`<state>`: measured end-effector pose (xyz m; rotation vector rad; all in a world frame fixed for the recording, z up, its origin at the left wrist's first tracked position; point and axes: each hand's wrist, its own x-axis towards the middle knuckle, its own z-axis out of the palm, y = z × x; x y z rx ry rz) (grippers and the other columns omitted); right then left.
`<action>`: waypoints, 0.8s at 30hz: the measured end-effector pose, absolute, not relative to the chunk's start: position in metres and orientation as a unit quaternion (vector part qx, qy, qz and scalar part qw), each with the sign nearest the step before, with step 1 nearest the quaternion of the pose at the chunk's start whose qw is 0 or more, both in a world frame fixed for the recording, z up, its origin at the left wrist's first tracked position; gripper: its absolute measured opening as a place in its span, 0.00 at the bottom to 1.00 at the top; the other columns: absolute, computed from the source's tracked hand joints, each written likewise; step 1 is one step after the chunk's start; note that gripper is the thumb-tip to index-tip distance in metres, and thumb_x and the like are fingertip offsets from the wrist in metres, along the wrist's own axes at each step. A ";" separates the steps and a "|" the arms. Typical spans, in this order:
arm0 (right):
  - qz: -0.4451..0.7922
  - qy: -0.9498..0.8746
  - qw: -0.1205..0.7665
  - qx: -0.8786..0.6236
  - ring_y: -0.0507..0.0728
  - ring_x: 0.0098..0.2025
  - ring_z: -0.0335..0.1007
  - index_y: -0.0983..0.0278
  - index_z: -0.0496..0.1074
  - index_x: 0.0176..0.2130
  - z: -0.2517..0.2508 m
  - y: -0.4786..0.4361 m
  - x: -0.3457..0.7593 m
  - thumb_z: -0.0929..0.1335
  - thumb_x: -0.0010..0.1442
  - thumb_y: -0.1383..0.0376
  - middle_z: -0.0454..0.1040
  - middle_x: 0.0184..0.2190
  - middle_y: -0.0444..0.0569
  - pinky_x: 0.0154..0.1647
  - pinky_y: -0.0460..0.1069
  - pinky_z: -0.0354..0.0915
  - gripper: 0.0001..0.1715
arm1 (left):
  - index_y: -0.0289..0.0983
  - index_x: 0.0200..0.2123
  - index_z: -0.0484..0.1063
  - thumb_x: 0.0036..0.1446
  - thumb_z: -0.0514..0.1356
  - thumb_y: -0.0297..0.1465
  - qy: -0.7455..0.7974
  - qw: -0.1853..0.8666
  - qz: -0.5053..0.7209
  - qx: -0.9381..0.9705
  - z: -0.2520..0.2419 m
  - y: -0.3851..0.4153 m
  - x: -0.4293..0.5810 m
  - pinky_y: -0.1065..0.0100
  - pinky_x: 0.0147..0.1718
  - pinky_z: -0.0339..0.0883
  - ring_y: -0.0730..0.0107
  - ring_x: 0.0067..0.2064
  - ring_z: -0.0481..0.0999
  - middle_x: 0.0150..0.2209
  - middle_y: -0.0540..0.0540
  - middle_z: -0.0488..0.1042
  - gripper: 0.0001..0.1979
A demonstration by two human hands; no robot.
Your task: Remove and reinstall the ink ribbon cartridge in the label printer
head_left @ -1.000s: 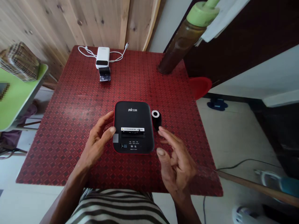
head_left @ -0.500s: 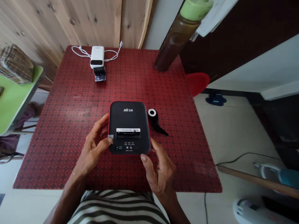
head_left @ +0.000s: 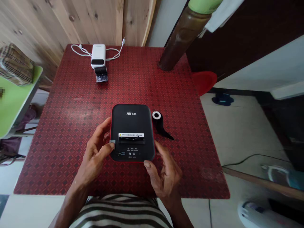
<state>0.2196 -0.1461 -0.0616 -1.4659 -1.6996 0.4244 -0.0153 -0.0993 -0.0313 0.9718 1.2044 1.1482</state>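
Observation:
A black receipt printer [head_left: 133, 123] with red sides lies on the red patterned table [head_left: 78, 164] in front of me. Its top bears a white logo, a warning strip and a slot with dark material showing in it. My left hand [head_left: 97, 145] grips the left side, the thumb on a small grey tab and the fingers curled along the edge. At the front right corner, my right hand [head_left: 165, 171] holds the printer between thumb and fingers. Just right of it lies a small black roll [head_left: 156, 116] with a white core, its loose end trailing toward me.
At the table's back left lie a white power bank [head_left: 98, 53] with a white cable [head_left: 116, 58] and a black piece [head_left: 101, 75]. A tall brown bottle [head_left: 180, 38] with a green lid stands back right. A green table [head_left: 19, 98] is on the left, a red stool [head_left: 204, 82] on the right.
The view has shifted slightly, and the printer appears a little lower and larger. Both hands keep their places on it, the left thumb still at the grey tab.

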 end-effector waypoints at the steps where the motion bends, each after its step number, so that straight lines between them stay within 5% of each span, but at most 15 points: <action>1: 0.175 -0.668 0.418 -0.590 0.66 0.55 0.89 0.58 0.71 0.74 -0.064 -0.147 0.219 0.70 0.79 0.53 0.87 0.58 0.58 0.54 0.60 0.86 0.30 | 0.52 0.75 0.75 0.70 0.71 0.39 0.515 0.568 0.493 0.411 -0.031 -0.099 -0.014 0.48 0.76 0.68 0.44 0.80 0.69 0.79 0.46 0.71 0.32; 14: 0.200 -0.664 0.435 -0.575 0.65 0.59 0.88 0.55 0.72 0.76 -0.053 -0.145 0.230 0.69 0.81 0.53 0.86 0.63 0.55 0.55 0.59 0.85 0.30 | 0.55 0.77 0.72 0.70 0.70 0.39 0.503 0.578 0.492 0.413 -0.037 -0.100 -0.013 0.44 0.73 0.71 0.41 0.78 0.71 0.79 0.47 0.70 0.34; 18: 0.102 -0.714 0.438 -0.536 0.61 0.54 0.88 0.55 0.80 0.66 -0.019 -0.109 0.237 0.72 0.77 0.70 0.89 0.54 0.50 0.59 0.58 0.82 0.22 | 0.54 0.78 0.71 0.72 0.70 0.42 0.477 0.588 0.500 0.422 -0.046 -0.099 -0.019 0.44 0.74 0.69 0.41 0.78 0.70 0.80 0.46 0.69 0.34; 24: 0.115 -0.875 0.263 -0.390 0.61 0.53 0.87 0.62 0.85 0.53 0.017 -0.037 0.215 0.70 0.76 0.77 0.90 0.51 0.52 0.59 0.57 0.82 0.16 | 0.48 0.73 0.77 0.76 0.64 0.50 0.475 0.579 0.519 0.413 -0.059 -0.097 -0.025 0.40 0.75 0.65 0.39 0.74 0.75 0.74 0.40 0.76 0.29</action>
